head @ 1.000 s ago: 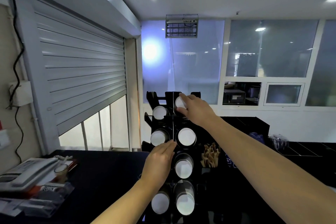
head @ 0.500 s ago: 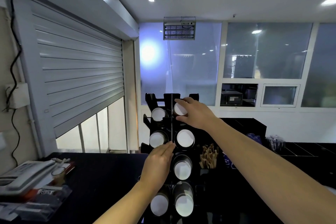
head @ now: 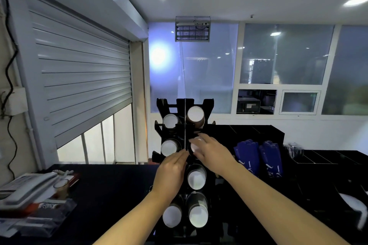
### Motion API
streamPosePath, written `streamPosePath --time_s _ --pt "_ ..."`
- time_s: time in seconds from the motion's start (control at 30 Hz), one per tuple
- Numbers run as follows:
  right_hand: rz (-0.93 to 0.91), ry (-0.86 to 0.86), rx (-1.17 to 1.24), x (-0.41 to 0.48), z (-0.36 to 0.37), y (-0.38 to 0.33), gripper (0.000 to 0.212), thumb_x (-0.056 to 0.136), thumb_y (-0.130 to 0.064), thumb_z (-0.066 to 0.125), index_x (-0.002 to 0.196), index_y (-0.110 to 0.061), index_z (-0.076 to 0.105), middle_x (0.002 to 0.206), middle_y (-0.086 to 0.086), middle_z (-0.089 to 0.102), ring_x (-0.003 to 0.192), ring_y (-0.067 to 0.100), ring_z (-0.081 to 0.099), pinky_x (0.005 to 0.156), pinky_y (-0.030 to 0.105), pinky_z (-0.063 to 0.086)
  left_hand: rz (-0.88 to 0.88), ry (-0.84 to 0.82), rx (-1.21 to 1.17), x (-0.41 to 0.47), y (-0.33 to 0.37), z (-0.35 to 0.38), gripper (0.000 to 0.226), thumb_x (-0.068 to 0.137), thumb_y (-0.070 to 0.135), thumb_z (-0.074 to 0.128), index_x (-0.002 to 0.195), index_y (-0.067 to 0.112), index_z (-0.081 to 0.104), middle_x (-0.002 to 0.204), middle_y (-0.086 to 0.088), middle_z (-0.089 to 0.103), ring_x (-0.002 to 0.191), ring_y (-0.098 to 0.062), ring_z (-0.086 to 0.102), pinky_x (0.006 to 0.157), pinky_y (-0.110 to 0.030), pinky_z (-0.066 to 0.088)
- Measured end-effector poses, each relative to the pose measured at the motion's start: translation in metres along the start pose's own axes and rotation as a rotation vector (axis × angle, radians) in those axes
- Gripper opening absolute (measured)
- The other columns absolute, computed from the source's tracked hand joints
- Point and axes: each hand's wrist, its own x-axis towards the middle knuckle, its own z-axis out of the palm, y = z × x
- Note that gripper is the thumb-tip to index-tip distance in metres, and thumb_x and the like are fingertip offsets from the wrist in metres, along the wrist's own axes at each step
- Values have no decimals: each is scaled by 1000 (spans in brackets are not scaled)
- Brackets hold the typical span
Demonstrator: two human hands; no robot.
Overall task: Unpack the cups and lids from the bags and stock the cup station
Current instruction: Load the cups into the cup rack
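Café counter: cup rack (head: 180, 105), shutter (head: 83, 77).

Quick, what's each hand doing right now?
Left hand: open, resting on the rack.
Right hand: open, touching a cup.

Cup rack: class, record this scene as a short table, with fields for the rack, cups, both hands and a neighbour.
rack: black cup rack, two columns, on the dark counter
cups: stacked cups, white ends toward the camera
left: left hand, fingers straight, against the rack's middle
right: right hand, fingers on the second-row right cup
beside: blue packets, right of the rack
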Motion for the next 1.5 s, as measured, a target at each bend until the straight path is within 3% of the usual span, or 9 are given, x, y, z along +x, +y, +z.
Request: streamPosePath --time_s 0.13,0.4,0.53,0.63,0.77,0.9,1.03,1.27,1.5 --pt "126 0 143 -5 -3 4 54 93 -25 65 145 -26 48 149 4 41 123 30 54 95 37 49 -13 11 2 0 1 1 54 72 -4 85 123 8 71 121 -7 72 110 -21 69 99 -30 51" --pt "77 -96 125 4 -10 4 55 95 -20 60 148 -26 45 155 1 36 131 28 49 99 40 48 -8 -14 0 1 -1 2 56 72 -5 84 125 8 69 123 -7 71 113 -21 67 99 -33 53" --pt "89 -110 48 2 -8 2 57 96 -31 58 151 -30 39 158 6 33 136 34 44 103 49 47 -19 -48 -9 2 1 -2 53 76 -5 80 127 6 67 125 -10 70 114 -25 67 100 -33 52" --pt "106 -76 37 -9 -9 6 59 98 -41 55 152 -32 34 160 9 31 140 36 39 109 51 41 -57 -50 15 4 12 -9 44 90 9 71 132 6 62 133 -11 64 124 -26 58 107 -40 49" --pt "84 41 44 -37 -21 20 50 98 -40 56 145 -26 48 155 9 41 138 31 44 108 47 43 9 -11 94 3 49 -10 44 96 24 63 137 9 58 144 -9 53 137 -30 44 115 -48 37" --pt "95 105 41 -90 -44 53 39 98 -32 59 135 -19 60 145 7 52 132 25 50 106 40 41 53 -39 27 -5 105 12 39 97 28 59 133 13 60 140 -3 57 135 -25 46 118 -45 32" --pt "173 57 29 -166 -55 109 36 99 -34 57 132 -19 62 140 2 56 125 23 55 102 42 47 79 -157 -61 -19 178 48 35 97 32 58 127 15 64 130 1 63 125 -19 53 113 -39 38" --pt "371 -216 102 -312 -41 208 43 100 -41 54 139 -24 55 142 -1 52 125 21 55 102 37 47 -20 -497 -173 -67 311 127 31 98 32 53 121 17 67 119 1 68 113 -20 60 97 -33 47" --pt "596 -487 340 -426 -13 249 85 84 -63 68 154 -35 29 151 -4 41 134 22 45 107 35 42 -318 -916 -278 -126 402 179 48 100 41 47 147 36 36 149 5 46 131 -22 50 102 -38 45"
